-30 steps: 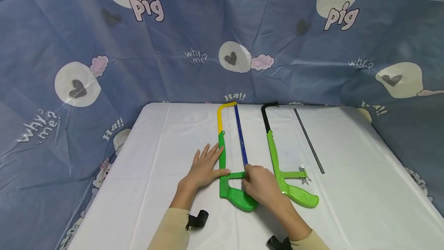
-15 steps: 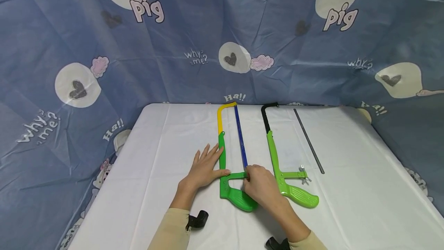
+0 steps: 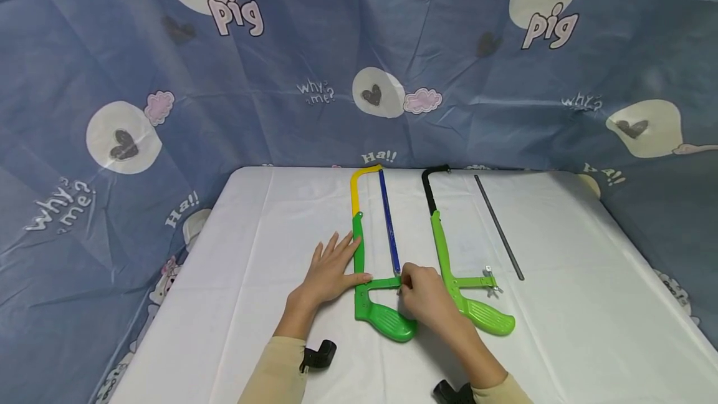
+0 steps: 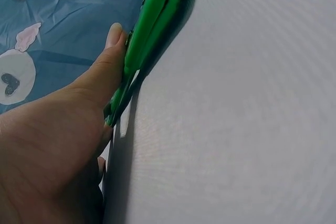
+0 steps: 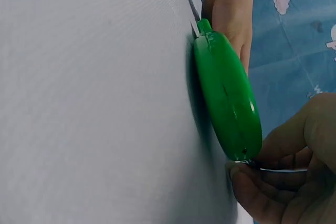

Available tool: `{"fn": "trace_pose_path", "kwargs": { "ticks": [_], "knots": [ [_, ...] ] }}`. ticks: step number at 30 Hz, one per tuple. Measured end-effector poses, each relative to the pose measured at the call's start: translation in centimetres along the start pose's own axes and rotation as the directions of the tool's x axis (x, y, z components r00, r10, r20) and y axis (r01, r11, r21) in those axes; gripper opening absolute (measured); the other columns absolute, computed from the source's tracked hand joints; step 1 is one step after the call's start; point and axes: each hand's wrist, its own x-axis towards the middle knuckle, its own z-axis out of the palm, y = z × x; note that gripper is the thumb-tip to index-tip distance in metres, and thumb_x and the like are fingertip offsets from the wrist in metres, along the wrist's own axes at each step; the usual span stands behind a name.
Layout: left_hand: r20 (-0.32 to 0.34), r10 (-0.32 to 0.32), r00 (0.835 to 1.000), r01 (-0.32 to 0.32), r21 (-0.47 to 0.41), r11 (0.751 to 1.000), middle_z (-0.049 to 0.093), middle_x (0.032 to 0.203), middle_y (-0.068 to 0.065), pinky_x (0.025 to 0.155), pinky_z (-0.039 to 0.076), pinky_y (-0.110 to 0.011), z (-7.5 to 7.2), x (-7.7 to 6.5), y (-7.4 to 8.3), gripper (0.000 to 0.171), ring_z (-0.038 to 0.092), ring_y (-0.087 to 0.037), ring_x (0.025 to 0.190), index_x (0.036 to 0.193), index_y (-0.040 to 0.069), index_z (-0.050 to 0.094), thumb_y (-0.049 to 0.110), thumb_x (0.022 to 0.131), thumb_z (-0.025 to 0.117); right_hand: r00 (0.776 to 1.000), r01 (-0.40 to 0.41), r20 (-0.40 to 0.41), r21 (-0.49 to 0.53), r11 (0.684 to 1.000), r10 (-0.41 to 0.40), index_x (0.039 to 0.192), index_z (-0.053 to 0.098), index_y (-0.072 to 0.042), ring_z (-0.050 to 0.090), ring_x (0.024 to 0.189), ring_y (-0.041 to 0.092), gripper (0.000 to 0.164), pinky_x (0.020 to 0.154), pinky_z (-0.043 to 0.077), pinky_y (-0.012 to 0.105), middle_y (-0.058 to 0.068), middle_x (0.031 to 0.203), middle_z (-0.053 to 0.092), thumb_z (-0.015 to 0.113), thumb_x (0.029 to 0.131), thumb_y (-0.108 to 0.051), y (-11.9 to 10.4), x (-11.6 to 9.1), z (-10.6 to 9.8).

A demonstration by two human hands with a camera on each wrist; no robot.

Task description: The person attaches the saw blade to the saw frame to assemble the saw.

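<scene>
A hacksaw (image 3: 359, 254) with a dark green grip and a yellow front bow lies on the white cloth. Its blue blade (image 3: 389, 223) runs from the bow's tip down to the green crossarm. My left hand (image 3: 331, 273) rests spread on the frame, fingertips and thumb touching the green part. At the crossarm's end, my right hand (image 3: 426, 298) pinches a small metal piece, apparently the wing nut, mostly hidden by the fingers. The right wrist view shows the curled fingers (image 5: 257, 192) beyond the green handle (image 5: 228, 95). In the left wrist view, the thumb (image 4: 107, 61) presses along the frame.
Just right lies a second hacksaw (image 3: 441, 242), light green with a black bow, its wing nut (image 3: 495, 292) exposed. A loose grey blade (image 3: 499, 227) lies farther right. A patterned blue cloth (image 3: 291, 123) hangs behind the table (image 3: 589, 304).
My right hand has shifted slightly right and its fingers have turned at the crossarm's end, uncovering the blade's lower end. The left hand and both saws stay in place.
</scene>
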Motion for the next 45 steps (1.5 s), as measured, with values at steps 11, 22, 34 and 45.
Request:
{"fn": "trace_pose_path", "kwargs": {
  "ticks": [11, 22, 34, 45],
  "knots": [
    [0.003, -0.003, 1.0, 0.003, -0.001, 1.0, 0.02, 0.167, -0.002, 0.124, 0.001, -0.059, 0.01, 0.0, 0.12, 0.09, 0.005, -0.033, 0.157, 0.159, 0.022, 0.027, 0.065, 0.087, 0.061, 0.998, 0.037, -0.057, -0.052, 0.998, -0.039, 0.069, 0.063, -0.011, 0.049, 0.059, 0.01, 0.022, 0.054, 0.042, 0.024, -0.002, 0.064, 0.059, 0.064, 0.079, 0.008, 0.72, -0.12, 0.05],
    [0.007, 0.003, 1.0, -0.003, -0.007, 1.0, 0.019, 0.168, -0.002, 0.124, 0.0, -0.059, -0.13, 0.01, 0.22, 0.09, 0.004, -0.033, 0.157, 0.159, 0.022, 0.026, 0.064, 0.088, 0.061, 1.0, 0.022, 0.021, 0.019, 1.0, -0.022, 0.075, 0.059, -0.014, 0.047, 0.058, 0.01, 0.02, 0.05, 0.038, 0.022, -0.005, 0.063, 0.055, 0.076, 0.082, -0.008, 0.2, -0.22, -0.11],
    [0.008, -0.022, 1.0, 0.022, -0.013, 1.0, 0.019, 0.167, 0.0, 0.125, -0.002, -0.057, 0.21, 0.04, -0.05, 0.091, 0.003, -0.03, 0.157, 0.159, 0.024, 0.025, 0.066, 0.087, 0.061, 0.999, -0.006, 0.032, 0.032, 0.999, 0.005, 0.075, 0.06, -0.011, 0.048, 0.057, 0.012, 0.017, 0.051, 0.041, 0.025, -0.003, 0.064, 0.057, 0.064, 0.088, -0.002, 0.21, -0.19, -0.22],
    [0.012, -0.012, 1.0, 0.012, 0.001, 1.0, 0.02, 0.167, -0.002, 0.124, 0.0, -0.059, -0.02, -0.08, -0.04, 0.091, 0.005, -0.032, 0.157, 0.159, 0.022, 0.026, 0.066, 0.087, 0.061, 0.996, 0.088, -0.001, -0.065, 0.994, -0.089, 0.07, 0.062, -0.012, 0.046, 0.059, 0.01, 0.023, 0.052, 0.039, 0.022, -0.004, 0.065, 0.057, 0.065, 0.081, 0.008, 0.73, -0.08, -0.25]
  ]
}}
